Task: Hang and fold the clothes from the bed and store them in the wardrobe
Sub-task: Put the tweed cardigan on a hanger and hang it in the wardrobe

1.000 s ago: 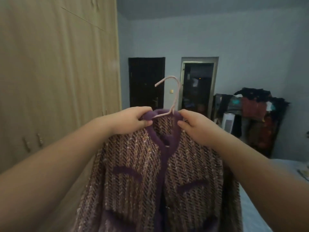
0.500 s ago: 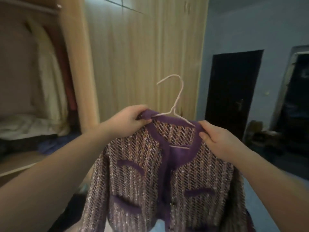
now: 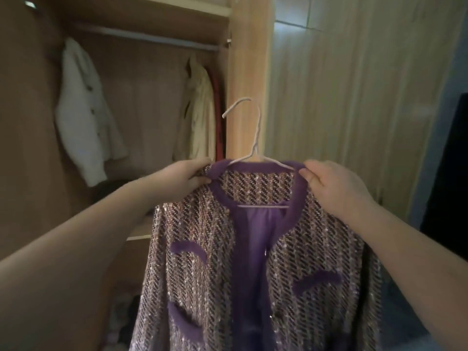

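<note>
I had swung from the closed doors to the open wardrobe [image 3: 249, 59]. My left hand [image 3: 186, 177] and right hand [image 3: 335, 184] each pinched a shoulder of the purple tweed jacket [image 3: 207, 249], on its wire hanger [image 3: 254, 138], at six o'clock; the rail [image 3: 147, 38] waited at eleven o'clock.

Wardrobe [image 3: 249, 59] bay open. Rail [image 3: 147, 38] bare between white jacket [image 3: 83, 110] at left and cream coat [image 3: 200, 115] at right: passage there. Upright panel [image 3: 249, 79] stands directly behind hanger [image 3: 249, 138] hook. Closed door [image 3: 354, 97] blocks right side.
</note>
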Demonstrator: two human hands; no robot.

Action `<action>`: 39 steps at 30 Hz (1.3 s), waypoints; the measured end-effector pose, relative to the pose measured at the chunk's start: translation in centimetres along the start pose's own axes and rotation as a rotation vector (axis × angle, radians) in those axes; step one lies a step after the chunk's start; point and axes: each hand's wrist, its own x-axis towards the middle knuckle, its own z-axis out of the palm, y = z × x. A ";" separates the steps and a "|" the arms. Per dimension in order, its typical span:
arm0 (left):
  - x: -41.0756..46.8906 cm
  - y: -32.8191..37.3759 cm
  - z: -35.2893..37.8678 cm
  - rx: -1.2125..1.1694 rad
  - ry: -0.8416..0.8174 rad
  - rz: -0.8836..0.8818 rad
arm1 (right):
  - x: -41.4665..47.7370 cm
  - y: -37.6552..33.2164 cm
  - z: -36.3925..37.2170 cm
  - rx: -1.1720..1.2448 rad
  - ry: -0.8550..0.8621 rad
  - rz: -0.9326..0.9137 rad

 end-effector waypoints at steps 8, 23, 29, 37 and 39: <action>-0.7 -12.9 -7.8 0.017 0.041 0.041 | 13.2 -14.2 7.0 0.422 0.009 0.149; 2.8 -32.9 -11.9 0.028 0.348 -0.101 | 21.2 -20.3 23.4 0.245 -0.172 -0.067; 8.0 -37.6 -11.1 -0.006 0.341 -0.132 | 26.6 -18.8 31.6 -0.057 -0.009 -0.193; 17.7 -42.6 -11.5 0.408 0.222 -0.162 | 40.7 -14.1 34.0 0.283 -0.023 -0.173; 20.2 -43.6 -11.0 0.396 0.172 -0.206 | 44.0 -13.8 34.5 0.223 0.029 -0.207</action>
